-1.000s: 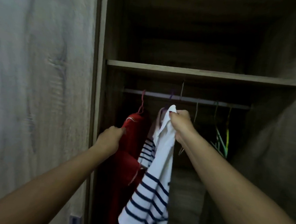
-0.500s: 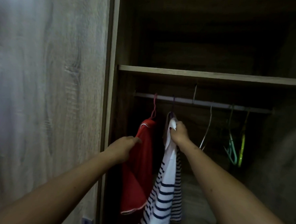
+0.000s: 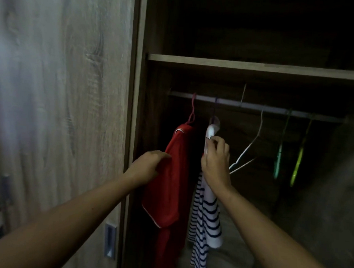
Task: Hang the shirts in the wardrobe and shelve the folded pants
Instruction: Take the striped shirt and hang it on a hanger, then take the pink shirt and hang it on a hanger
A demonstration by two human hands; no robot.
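Observation:
A red shirt (image 3: 170, 186) hangs from a red hanger on the wardrobe rail (image 3: 275, 109). Beside it, to the right, a white shirt with dark blue stripes (image 3: 205, 219) hangs from a dark hanger on the same rail. My left hand (image 3: 147, 167) touches the red shirt's left shoulder with its fingers bent against the cloth. My right hand (image 3: 216, 160) holds the striped shirt near its white collar, fingers curled on the fabric. No folded pants are in view.
An empty white wire hanger (image 3: 251, 148), a green hanger (image 3: 278, 159) and a yellow-green hanger (image 3: 297, 162) hang further right on the rail. A wooden shelf (image 3: 257, 66) runs above it. The sliding door (image 3: 60, 107) with a recessed handle (image 3: 109, 241) stands at the left.
The striped shirt went from being lifted toward the rail to hanging from it. My right hand slid down from the hanger top to the collar. The view shifted left and closer.

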